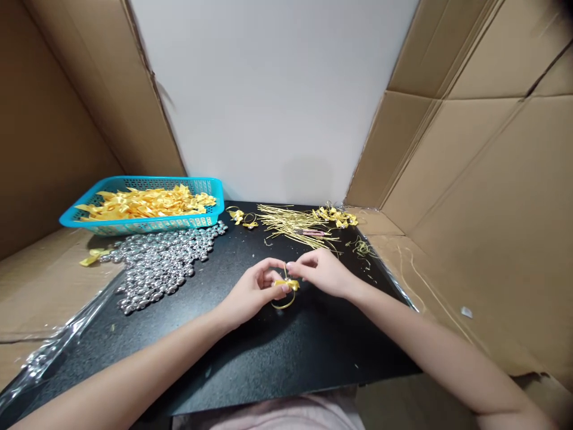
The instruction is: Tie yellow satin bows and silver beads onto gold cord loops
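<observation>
Between thumb and fingers, my left hand grips a small yellow ribbon bow above the black table. A gold cord hangs from the bow in a loop, and its short upper end stands up from the bow. My right hand pinches that upper end of the cord, thumb and forefinger closed, just right of the left fingertips. Something small and shiny sits at the middle of the bow, too small to make out well.
A blue basket of yellow bows stands back left. Silver beads spread before it. Gold cord pieces, a pink-handled tool and finished-looking bows lie at the back. Thread scraps lie right; cardboard walls flank the table.
</observation>
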The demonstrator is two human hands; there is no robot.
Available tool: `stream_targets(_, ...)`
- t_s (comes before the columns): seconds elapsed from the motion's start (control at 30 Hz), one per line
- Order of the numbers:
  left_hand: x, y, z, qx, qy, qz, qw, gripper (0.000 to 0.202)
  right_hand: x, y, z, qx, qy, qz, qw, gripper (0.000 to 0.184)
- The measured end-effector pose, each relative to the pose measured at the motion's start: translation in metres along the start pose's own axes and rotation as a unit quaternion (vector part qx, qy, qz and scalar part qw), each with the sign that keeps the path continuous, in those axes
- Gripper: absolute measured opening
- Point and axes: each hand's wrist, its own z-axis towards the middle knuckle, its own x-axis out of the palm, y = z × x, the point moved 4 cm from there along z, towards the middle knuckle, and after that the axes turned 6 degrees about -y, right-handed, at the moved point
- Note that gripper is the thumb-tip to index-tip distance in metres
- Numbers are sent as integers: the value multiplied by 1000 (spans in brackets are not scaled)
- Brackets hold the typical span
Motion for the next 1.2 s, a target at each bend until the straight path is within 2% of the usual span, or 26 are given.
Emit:
stream_targets(0.17, -1, 1, -2, -3, -11, -10, 1000, 38, 18, -7, -6, 23, 5, 143, 989, 21)
stream_targets(0.5, 1, -6, -5, -16, -14, -9, 1000, 40, 25, -11, -8, 28, 22, 249, 968, 23)
stream_targets(0.67, -2, -4, -6, -11, -15, 0, 1000, 39, 30, -15, -10, 80, 36, 343, 935, 31)
stream_targets(0.87, -3, 0, -5, -23, -9, -15, 1000, 45, 30, -17, -9, 73, 27, 357, 931, 32)
stream_targets(1.2, 0, 0, -4, 1, -32, -3, 999, 37, 31, -15, -10, 52, 12, 340, 939, 32)
